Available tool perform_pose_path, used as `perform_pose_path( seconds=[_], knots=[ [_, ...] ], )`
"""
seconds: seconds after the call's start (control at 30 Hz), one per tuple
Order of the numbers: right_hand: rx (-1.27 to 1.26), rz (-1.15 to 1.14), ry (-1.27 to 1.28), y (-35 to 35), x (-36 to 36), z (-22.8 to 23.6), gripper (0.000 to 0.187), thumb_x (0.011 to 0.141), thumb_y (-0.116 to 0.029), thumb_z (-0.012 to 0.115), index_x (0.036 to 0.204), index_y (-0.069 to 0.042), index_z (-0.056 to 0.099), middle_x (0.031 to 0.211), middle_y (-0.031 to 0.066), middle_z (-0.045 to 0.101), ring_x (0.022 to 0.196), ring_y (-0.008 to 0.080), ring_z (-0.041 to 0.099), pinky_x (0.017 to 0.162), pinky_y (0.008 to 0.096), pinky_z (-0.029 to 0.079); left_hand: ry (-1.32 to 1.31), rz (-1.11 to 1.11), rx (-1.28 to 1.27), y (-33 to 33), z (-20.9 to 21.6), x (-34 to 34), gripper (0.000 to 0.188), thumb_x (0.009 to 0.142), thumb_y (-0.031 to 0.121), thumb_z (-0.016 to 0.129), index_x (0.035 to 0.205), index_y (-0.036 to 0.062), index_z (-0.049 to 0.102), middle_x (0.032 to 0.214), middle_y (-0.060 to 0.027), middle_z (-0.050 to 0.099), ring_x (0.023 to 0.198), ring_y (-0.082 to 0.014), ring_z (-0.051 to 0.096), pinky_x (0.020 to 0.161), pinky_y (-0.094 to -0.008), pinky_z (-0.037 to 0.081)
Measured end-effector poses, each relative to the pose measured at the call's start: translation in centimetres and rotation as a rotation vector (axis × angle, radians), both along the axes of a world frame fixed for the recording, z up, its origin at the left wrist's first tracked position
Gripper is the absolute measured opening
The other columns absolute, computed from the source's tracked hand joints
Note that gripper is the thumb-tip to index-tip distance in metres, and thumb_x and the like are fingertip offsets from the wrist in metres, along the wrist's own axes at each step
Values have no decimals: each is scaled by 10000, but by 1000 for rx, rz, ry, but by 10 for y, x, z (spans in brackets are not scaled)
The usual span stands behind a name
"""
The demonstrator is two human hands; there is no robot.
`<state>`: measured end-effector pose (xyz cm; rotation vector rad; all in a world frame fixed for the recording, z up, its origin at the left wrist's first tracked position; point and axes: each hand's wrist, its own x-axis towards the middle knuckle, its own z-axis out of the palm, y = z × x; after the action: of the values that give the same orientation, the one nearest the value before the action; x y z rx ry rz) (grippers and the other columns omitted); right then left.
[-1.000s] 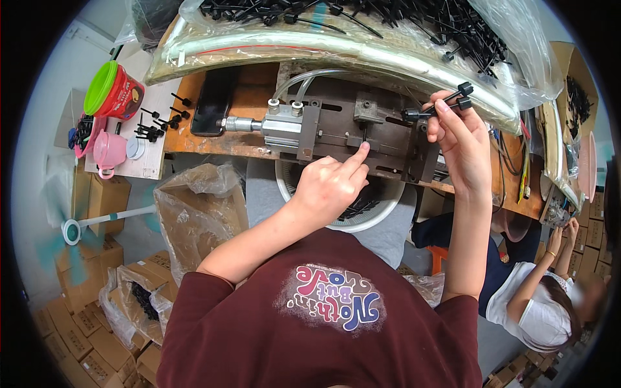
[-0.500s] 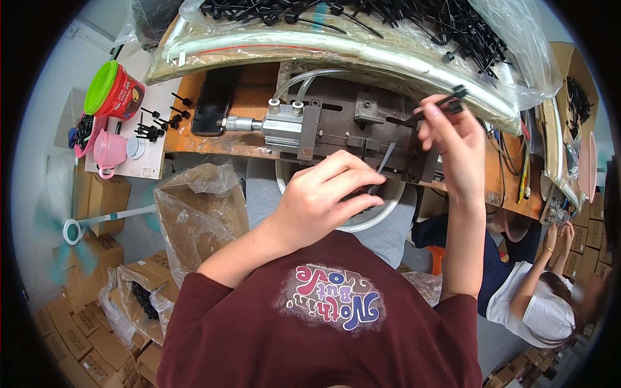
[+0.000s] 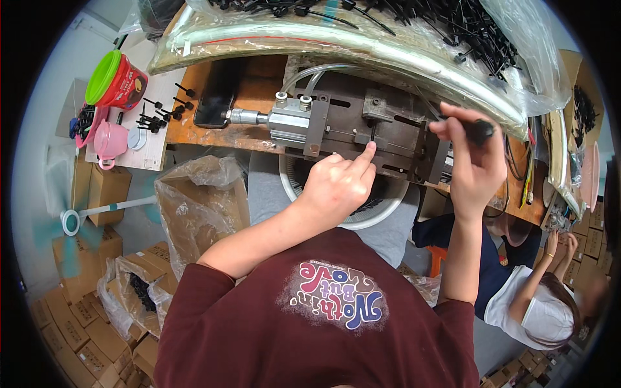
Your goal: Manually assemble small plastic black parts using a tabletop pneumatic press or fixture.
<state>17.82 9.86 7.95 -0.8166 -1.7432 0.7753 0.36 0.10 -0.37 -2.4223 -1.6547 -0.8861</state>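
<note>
My left hand (image 3: 341, 184) reaches over the metal fixture (image 3: 343, 139), its index finger stretched out and the other fingers partly curled. That fingertip is at the lower end of a slim black piece (image 3: 373, 128) standing in the fixture's middle block; whether it presses on it I cannot tell. To the right, my right hand (image 3: 475, 158) is raised with its fingers closed around black knob-headed parts (image 3: 479, 132), blurred by motion, so their number is unclear. A silver air cylinder (image 3: 289, 125) with two clear hoses sits at the fixture's left end.
A white basket (image 3: 362, 224) holding black parts sits on my lap below the fixture. Black stemmed pieces (image 3: 482, 42) lie heaped behind, beyond a plastic-wrapped edge (image 3: 362, 50). A phone (image 3: 216, 97), red bucket (image 3: 123, 84) and pink cup (image 3: 110, 141) stand left. Another person (image 3: 527, 301) works at right.
My left hand has drawn its index finger up to the fixture's middle block; the pale strip near its fingers no longer shows. My right hand has shifted slightly right and down with the black parts.
</note>
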Motion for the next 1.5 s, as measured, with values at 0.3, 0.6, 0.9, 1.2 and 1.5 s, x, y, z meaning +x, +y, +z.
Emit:
perform_pose_path(
  seconds=[0.3,0.6,0.9,1.2,1.5],
  knots=[
    [782,83,-552,-3,12,-19,327,687,28,681,1008,75,719,1011,212,712,788,278,721,661,341,584,-796,-119,-219,-1,31,-4,365,754,114,836,1081,12,711,1060,-113,713,771,-147,706,679,-265,583],
    [775,80,-527,6,7,-29,347,714,60,632,1052,69,713,1087,203,704,864,295,723,742,348,605,-504,-87,-90,-12,31,-6,283,761,69,796,1028,23,717,1001,-67,671,757,-163,680,655,-271,567],
    [388,153,-374,-14,10,-19,558,775,38,724,1314,73,581,1314,249,597,1178,347,625,993,395,499,102,15,-18,-3,2,-2,223,742,160,763,936,59,719,1297,-137,648,630,-142,649,584,-263,494],
    [154,40,-356,-40,11,-34,249,757,17,786,980,21,674,1296,197,611,1025,266,681,840,352,567,-3,-69,-144,6,26,-11,195,770,197,769,922,86,717,1189,-95,698,631,-181,662,584,-311,524],
    [323,48,-649,-62,-4,-73,238,764,-9,728,979,10,628,1291,201,626,818,264,701,690,342,564,201,229,352,105,115,-93,66,822,57,659,843,55,721,860,-59,638,835,-222,612,725,-347,486]
  ],
)
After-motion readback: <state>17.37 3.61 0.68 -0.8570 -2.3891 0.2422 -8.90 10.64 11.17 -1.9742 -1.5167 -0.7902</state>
